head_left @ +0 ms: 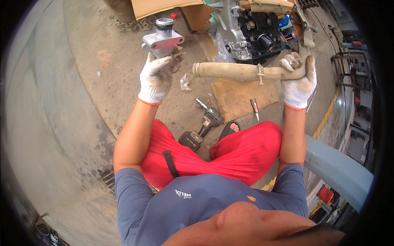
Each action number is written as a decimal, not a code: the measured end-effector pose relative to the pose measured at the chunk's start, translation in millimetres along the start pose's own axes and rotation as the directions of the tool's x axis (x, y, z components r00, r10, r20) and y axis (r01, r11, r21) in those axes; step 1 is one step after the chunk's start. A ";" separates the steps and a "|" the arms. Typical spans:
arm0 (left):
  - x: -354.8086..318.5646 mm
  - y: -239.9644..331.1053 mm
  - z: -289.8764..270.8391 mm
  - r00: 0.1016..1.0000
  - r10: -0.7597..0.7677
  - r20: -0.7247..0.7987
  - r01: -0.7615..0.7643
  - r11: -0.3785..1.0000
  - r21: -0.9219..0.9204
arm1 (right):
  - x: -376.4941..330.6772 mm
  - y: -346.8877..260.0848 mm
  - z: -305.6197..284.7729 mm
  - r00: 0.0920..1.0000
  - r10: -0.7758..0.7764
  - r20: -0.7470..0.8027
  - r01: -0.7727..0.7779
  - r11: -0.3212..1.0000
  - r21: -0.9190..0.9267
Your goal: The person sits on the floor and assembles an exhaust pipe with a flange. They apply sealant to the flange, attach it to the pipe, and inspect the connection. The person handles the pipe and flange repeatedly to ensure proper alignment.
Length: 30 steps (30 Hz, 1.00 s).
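Note:
My left hand [157,78], in a white knit glove with an orange cuff, holds up a silver metal housing [163,40] with a flange and a round neck, dark at its collar. A thin wire ring, seemingly a hose clamp [174,65], hangs at those fingers. In my right hand [299,82], gloved the same way, is a dirt-coated tan hose [230,71]. It lies across from right to left, its free end toward the left hand but apart from the housing. A hose clamp [260,74] sits around its middle.
An engine [254,37] stands on the floor ahead, beside cardboard [160,7]. Near my legs lie a cordless power tool [207,121], a small tube [255,110] and a cardboard sheet [242,96]. A blue-grey beam [338,168] runs along the right. A chain [131,25] lies far left.

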State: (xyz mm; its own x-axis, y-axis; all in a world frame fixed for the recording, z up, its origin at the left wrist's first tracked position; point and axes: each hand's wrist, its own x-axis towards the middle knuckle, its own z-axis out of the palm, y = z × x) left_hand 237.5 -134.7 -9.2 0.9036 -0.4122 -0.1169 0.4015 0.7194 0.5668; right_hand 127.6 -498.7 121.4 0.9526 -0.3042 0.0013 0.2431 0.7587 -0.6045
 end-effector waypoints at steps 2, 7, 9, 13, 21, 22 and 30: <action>-1.2 -0.1 -2.5 1.000 -0.021 -0.017 0.020 1.000 -0.006 | -0.3 3.2 2.7 1.000 -0.003 -0.028 0.002 0.998 -0.058; 0.6 -5.4 0.1 0.997 -0.028 0.069 0.030 0.999 -0.027 | -3.3 14.3 4.8 0.992 0.077 -0.099 -0.110 0.917 -0.384; -2.6 -11.4 4.4 0.996 -0.051 0.070 0.055 0.997 -0.054 | -5.0 27.3 3.9 0.983 0.106 -0.149 -0.176 0.771 -0.612; -11.2 -25.2 24.1 0.990 -0.061 0.126 0.074 0.991 -0.108 | -15.8 67.2 11.7 0.956 0.201 -0.212 -0.292 0.636 -0.714; -36.4 -43.8 72.4 0.999 0.008 0.031 -0.003 0.990 -0.140 | -27.5 125.7 31.5 0.918 0.378 -0.120 -0.357 0.659 -0.662; -37.7 -44.2 72.0 0.999 0.000 0.041 0.005 0.990 -0.140 | -30.2 129.3 26.9 0.905 0.381 -0.190 -0.394 0.578 -0.715; -44.9 -40.0 68.2 0.997 0.051 0.055 -0.044 0.992 -0.121 | -29.9 139.5 23.6 0.916 0.370 -0.154 -0.342 0.520 -0.783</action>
State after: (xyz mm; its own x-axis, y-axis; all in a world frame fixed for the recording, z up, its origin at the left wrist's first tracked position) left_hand 170.8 -183.1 29.1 0.9133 -0.4050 -0.0430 0.3765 0.7992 0.4685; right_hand 137.3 -370.1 55.8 0.9344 -0.0868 -0.3456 -0.3426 0.0478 -0.9383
